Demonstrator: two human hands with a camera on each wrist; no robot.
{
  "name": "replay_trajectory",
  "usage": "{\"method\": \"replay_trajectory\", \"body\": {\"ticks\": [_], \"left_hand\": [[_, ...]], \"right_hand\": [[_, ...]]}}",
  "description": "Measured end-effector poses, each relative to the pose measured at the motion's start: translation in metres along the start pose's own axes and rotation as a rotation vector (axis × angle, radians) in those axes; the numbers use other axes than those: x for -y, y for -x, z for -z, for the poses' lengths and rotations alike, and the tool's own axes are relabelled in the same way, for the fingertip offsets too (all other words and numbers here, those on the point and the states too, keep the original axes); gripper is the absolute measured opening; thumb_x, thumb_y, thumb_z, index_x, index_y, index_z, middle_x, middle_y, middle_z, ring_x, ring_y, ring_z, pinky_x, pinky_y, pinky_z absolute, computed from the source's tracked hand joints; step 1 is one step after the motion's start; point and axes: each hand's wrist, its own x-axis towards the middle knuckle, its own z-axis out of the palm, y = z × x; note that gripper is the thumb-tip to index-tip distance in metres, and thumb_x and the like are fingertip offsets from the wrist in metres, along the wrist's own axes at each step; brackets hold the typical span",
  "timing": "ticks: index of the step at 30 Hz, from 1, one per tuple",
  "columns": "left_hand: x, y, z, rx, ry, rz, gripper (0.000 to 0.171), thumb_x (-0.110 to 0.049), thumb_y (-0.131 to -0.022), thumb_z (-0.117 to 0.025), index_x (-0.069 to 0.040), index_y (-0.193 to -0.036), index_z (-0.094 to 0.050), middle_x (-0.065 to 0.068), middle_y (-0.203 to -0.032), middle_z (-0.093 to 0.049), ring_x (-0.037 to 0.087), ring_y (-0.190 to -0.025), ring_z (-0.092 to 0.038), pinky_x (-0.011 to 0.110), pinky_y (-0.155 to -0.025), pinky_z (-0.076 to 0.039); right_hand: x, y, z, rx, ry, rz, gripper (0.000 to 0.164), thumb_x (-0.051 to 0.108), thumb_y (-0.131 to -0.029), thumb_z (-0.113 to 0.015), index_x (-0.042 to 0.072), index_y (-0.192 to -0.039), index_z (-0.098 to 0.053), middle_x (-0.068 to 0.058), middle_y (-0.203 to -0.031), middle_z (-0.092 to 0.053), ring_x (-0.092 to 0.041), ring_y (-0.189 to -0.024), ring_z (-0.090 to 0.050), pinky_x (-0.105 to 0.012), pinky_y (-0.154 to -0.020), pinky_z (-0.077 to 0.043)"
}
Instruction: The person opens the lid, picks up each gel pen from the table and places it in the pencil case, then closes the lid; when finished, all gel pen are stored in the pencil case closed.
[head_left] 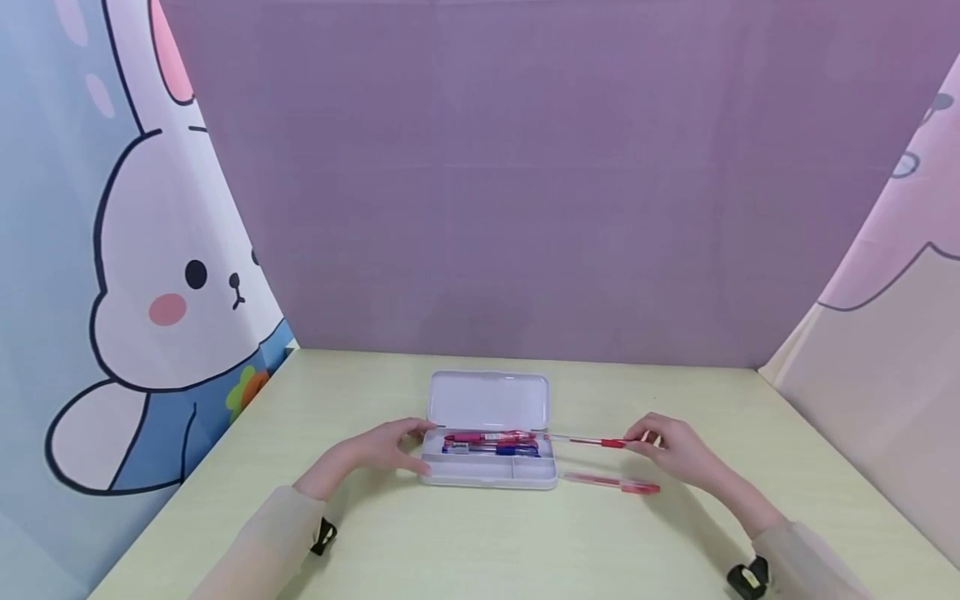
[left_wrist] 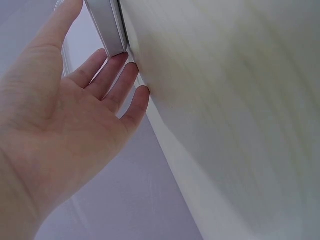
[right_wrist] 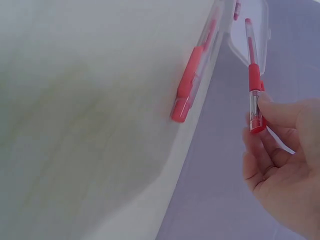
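Observation:
A white pencil case [head_left: 468,473] lies on the table with its lid [head_left: 489,400] raised; red or pink pens [head_left: 491,437] and blue pens [head_left: 491,449] fill its back compartment. My left hand [head_left: 386,447] grips the case's left end, thumb at the front corner and fingers at the back. In the left wrist view, its fingertips touch the case's edge [left_wrist: 107,27]. Between thumb and fingers my right hand [head_left: 678,450] pinches a red pen [right_wrist: 254,75] by its capped end. That pen's other end points left, at the case's right side.
A second red pen [head_left: 611,482] lies on the pale table [head_left: 465,550], right of the case and in front of the held pen. Behind the table hangs a purple cloth [head_left: 510,183]. Patterned curtains [head_left: 150,333] stand at both sides.

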Motion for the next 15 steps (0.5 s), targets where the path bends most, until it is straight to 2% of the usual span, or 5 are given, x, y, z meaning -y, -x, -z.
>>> {"method": "replay_trajectory", "body": {"ticks": [15], "left_hand": [[-0.001, 0.001, 0.001, 0.000, -0.012, -0.005, 0.077, -0.038, -0.074, -0.078, -0.009, -0.137, -0.045, 0.015, -0.138, -0.047, 0.034, -0.127, -0.042, 0.056, -0.107, -0.032]], "right_hand": [[0.021, -0.027, -0.014, 0.031, -0.036, -0.025, 0.009, 0.009, -0.081, -0.072, 0.015, -0.086, -0.069, 0.010, -0.077, -0.061, 0.000, -0.070, -0.050, -0.020, -0.058, -0.044]]}}
